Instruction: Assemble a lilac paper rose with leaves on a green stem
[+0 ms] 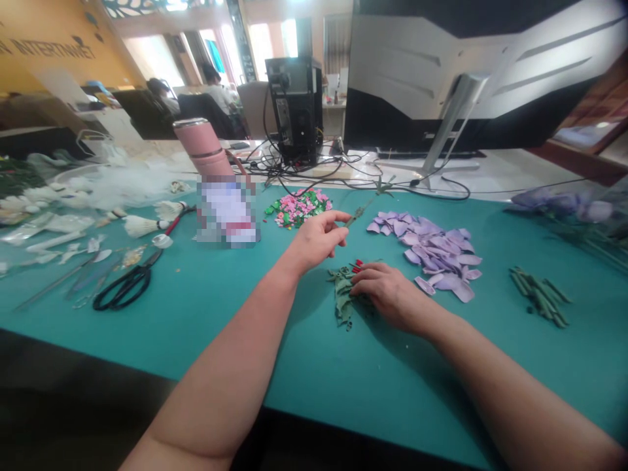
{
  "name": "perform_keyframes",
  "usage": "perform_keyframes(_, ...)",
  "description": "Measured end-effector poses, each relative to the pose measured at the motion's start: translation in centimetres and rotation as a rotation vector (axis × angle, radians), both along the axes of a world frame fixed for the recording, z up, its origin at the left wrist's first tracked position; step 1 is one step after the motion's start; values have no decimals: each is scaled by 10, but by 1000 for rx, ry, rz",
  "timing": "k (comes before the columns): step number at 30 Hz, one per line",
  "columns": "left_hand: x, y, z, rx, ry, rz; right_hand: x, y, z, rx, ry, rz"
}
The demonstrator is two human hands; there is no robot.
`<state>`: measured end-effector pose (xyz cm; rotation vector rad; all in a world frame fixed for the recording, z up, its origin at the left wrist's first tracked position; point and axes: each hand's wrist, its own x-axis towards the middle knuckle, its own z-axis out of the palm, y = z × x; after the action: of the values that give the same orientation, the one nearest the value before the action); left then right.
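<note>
My left hand (321, 241) pinches a thin green artificial flower stem (366, 209) between thumb and fingertips. The stem slants up and to the right, and narrow green points spread out at its far tip. Lower and to the right, my right hand (387, 293) reaches into a small pile of green cloth leaves (342, 297), its fingers bent and close together. What its fingertips pinch, if anything, is hidden among the leaves. Small red pieces (357, 265) show just beyond those fingers. Right of both hands lies a heap of lilac petals (432, 252).
Short green sticks (542, 297) lie far right. Behind my left hand is a pile of pink and green beads (303, 208). Black scissors (125, 286), shuttlecocks (142, 226) and a pink bottle (203, 147) stand or lie leftward. Cables and a monitor (441, 72) line the back.
</note>
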<state>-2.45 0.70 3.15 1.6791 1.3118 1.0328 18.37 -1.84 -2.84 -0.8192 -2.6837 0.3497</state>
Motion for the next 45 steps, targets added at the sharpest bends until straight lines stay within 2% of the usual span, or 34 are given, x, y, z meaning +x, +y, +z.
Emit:
perform_keyframes(12,-1,0,-1,12,-24,-10,0,0,-1,35,53,-59)
perform_keyframes(17,-3,0,2,12,-41,-7,-13,-4,4,92,127,-122)
perform_keyframes(20,-4,-2,5,32,-51,9,-29,-1,8,131,72,-141)
perform_keyframes(25,-8,-2,9,53,-49,58,-59,10,15,127,-156,-214)
perform_keyframes(29,-13,3,5,72,-27,89,-77,15,19,166,-286,-313)
perform_keyframes(35,-14,8,-2,155,19,104,-91,16,22,185,-351,-355)
perform_keyframes(42,-13,11,-10,197,86,111,-100,18,11,214,-325,-399)
perform_keyframes(45,-12,12,-14,218,144,130,-94,16,14,219,-262,-422)
